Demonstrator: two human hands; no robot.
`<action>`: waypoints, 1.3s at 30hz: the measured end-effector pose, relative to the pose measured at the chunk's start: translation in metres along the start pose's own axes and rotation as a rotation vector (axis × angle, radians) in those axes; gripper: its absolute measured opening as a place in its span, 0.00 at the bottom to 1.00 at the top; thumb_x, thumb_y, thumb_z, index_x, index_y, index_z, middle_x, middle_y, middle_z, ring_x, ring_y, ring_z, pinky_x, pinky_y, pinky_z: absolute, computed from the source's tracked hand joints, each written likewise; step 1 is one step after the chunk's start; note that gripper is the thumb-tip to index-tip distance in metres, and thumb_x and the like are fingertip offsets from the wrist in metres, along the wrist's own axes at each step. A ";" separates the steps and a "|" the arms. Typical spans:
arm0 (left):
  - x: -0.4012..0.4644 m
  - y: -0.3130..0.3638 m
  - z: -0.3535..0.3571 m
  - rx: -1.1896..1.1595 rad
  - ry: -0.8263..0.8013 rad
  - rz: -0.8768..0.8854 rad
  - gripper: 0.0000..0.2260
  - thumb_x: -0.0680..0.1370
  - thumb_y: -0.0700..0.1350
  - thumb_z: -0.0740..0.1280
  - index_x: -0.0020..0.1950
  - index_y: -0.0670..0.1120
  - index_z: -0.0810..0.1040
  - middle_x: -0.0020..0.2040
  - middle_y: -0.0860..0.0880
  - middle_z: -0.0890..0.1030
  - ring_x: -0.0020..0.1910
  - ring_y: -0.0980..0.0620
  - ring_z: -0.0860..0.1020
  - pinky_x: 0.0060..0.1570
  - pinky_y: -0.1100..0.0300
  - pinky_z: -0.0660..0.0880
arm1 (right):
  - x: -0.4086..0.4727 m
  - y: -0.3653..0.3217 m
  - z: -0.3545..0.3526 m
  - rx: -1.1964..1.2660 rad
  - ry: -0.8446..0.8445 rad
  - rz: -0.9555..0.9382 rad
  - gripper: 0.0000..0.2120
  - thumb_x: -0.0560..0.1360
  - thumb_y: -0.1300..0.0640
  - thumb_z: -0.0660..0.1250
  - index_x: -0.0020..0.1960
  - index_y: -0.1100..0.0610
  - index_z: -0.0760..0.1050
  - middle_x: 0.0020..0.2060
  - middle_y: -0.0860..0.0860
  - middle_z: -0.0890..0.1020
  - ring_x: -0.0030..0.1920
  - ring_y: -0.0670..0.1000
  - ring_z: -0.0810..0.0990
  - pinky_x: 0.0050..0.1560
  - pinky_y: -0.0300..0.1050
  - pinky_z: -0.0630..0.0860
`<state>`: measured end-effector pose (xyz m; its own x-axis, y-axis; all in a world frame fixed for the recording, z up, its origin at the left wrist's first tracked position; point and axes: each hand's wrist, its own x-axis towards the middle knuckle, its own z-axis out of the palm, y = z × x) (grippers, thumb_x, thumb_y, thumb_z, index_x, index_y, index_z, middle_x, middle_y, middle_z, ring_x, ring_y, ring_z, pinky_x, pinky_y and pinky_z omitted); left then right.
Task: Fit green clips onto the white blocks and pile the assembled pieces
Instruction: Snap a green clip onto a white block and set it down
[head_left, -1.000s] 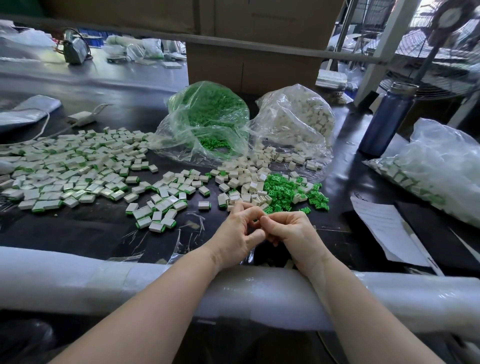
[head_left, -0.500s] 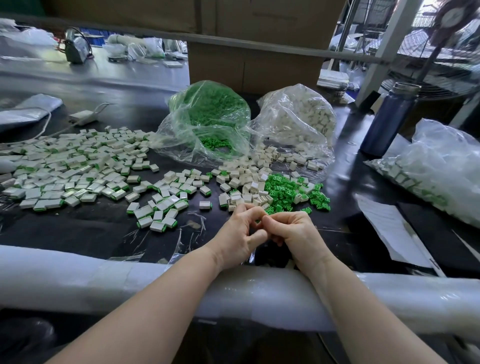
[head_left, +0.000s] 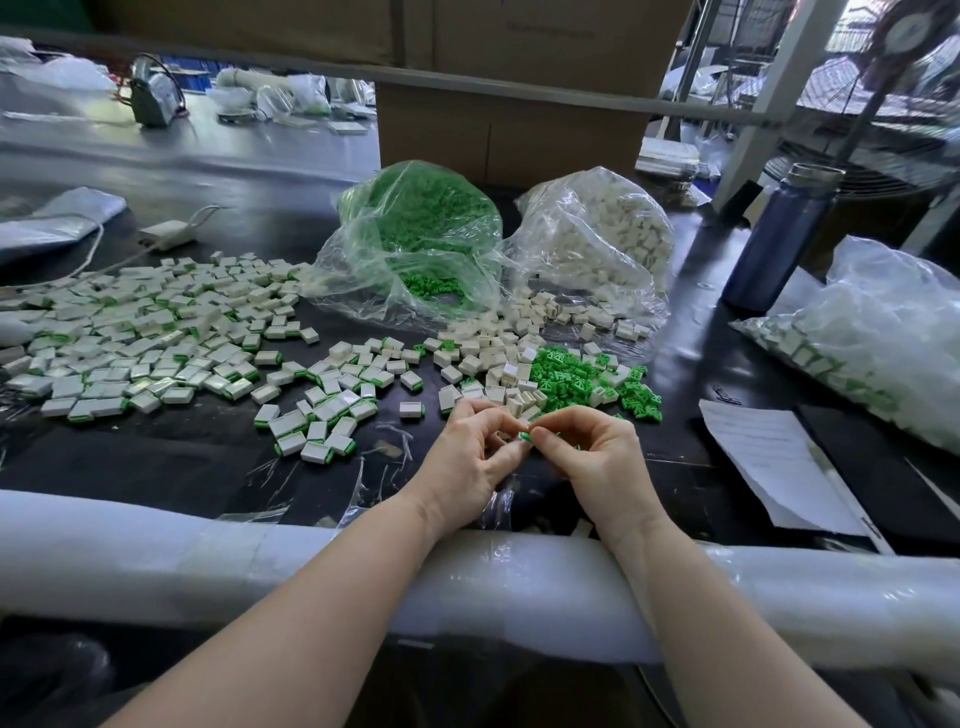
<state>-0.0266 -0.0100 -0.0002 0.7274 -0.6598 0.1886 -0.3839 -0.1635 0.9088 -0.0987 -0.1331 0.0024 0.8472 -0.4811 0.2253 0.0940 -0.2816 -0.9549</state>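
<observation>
2 hands meet at the near middle of the black table (head_left: 156, 467), fingertips together. The left hand (head_left: 470, 467) has its fingers curled toward the right hand (head_left: 597, 462), and between them 1 green clip (head_left: 525, 436) shows at the pinch; whether a white block sits under the left fingers cannot be told. Both forearms cross a white padded rail (head_left: 156, 551) that runs along the table's near edge.

Just beyond the fingertips lie 2 loose heaps, touching: white blocks (head_left: 498, 353) and, to their right, green clips too many to count (head_left: 576, 374). Behind those stand 2 clear bags, 1 bag of green clips (head_left: 415, 239) and 1 bag of white blocks (head_left: 597, 234), both open toward the hands. To the left of the hands the assembled pieces (head_left: 140, 332) spread wide, far too many to count, with a smaller cluster (head_left: 322, 415) nearer the left hand.

Bare black surface lies between that cluster and the rail, left of the left wrist. To the right of the right hand lies 1 sheet of paper (head_left: 769, 457), beyond it 1 blue bottle (head_left: 779, 239) and 1 more filled bag (head_left: 883, 338) at the right edge.
</observation>
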 end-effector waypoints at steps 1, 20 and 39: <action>0.000 0.000 0.000 0.005 0.000 0.000 0.01 0.76 0.39 0.66 0.47 0.43 0.76 0.58 0.44 0.68 0.41 0.55 0.72 0.43 0.72 0.72 | 0.000 -0.001 0.000 -0.030 0.002 -0.027 0.09 0.69 0.66 0.72 0.37 0.53 0.80 0.31 0.44 0.82 0.34 0.39 0.78 0.37 0.32 0.73; -0.001 0.001 -0.001 0.073 0.006 0.008 0.07 0.77 0.40 0.65 0.52 0.39 0.78 0.49 0.49 0.71 0.41 0.53 0.71 0.42 0.71 0.70 | 0.000 0.001 0.004 -0.193 -0.076 -0.021 0.03 0.75 0.62 0.67 0.42 0.58 0.76 0.34 0.47 0.78 0.33 0.38 0.74 0.37 0.29 0.70; 0.003 -0.012 -0.013 0.198 0.541 -0.203 0.10 0.77 0.37 0.64 0.57 0.46 0.78 0.51 0.45 0.79 0.45 0.51 0.78 0.50 0.61 0.75 | -0.001 0.003 0.001 -0.216 0.039 0.004 0.06 0.73 0.59 0.69 0.38 0.55 0.77 0.33 0.48 0.78 0.34 0.44 0.73 0.37 0.31 0.71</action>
<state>-0.0121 -0.0006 -0.0053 0.9629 -0.1431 0.2288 -0.2682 -0.4140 0.8699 -0.0984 -0.1330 -0.0010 0.8261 -0.5130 0.2333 -0.0266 -0.4490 -0.8931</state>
